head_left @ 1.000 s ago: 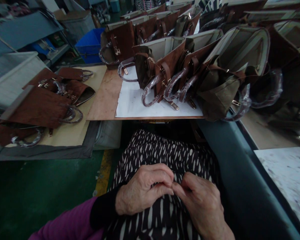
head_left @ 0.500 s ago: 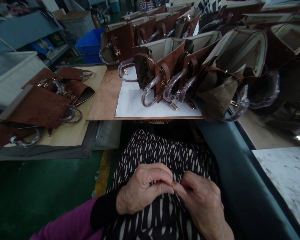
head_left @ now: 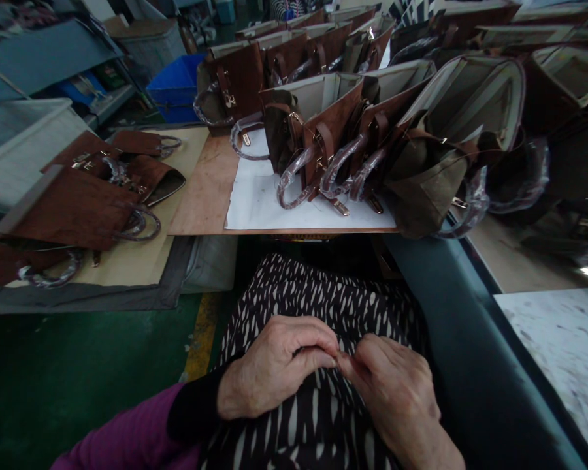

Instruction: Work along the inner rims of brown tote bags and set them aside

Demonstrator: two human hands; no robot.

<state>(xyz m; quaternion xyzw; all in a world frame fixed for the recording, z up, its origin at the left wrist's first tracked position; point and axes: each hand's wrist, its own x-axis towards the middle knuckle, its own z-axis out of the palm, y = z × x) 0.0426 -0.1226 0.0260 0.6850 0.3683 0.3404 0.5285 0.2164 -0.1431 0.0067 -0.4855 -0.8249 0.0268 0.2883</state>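
My left hand [head_left: 274, 375] and my right hand [head_left: 396, 395] rest together over my lap, on a black garment with white flecks [head_left: 318, 300]. Both have their fingers curled, and the fingertips meet in a pinch near the middle. Whatever is between them is too small or too hidden to name. A purple sleeve with a black cuff [head_left: 142, 434] covers my left forearm. Brown handbags [head_left: 323, 140] with plastic-wrapped handles stand in rows on the table beyond my knees, out of reach of both hands.
A white sheet [head_left: 269, 202] lies on a brown board [head_left: 203, 189] at the table's front. More brown bags [head_left: 78, 205] lie flat on a lower surface to the left. A blue crate [head_left: 174, 88] stands behind. Green floor [head_left: 78, 372] with a yellow line is below left.
Both hands have stayed over my lap, shifting slightly upward and closer, with the fingertips still working together in a pinch. The bags have not moved.
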